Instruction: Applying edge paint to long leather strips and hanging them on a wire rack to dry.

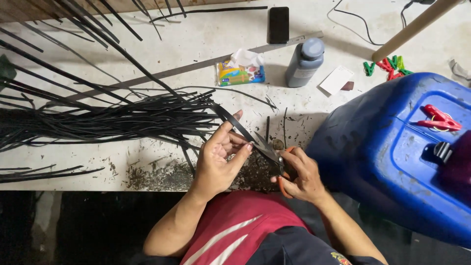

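Head view. Left hand [219, 159] pinches a black strip [230, 119] between thumb and fingers, just below the strip pile [108, 115]. Right hand [300, 175] is clenched round orange-handled scissors [271, 149], blades at the strip, right of the pile's ends. Above-right of the pile: a small bright tissue pack [240, 73], yellow, blue and green; right of it a grey bottle [304, 63], then a white card [336, 79]. Black phone [278, 24] above the pack. Blue drum [392, 152] far right of the pile
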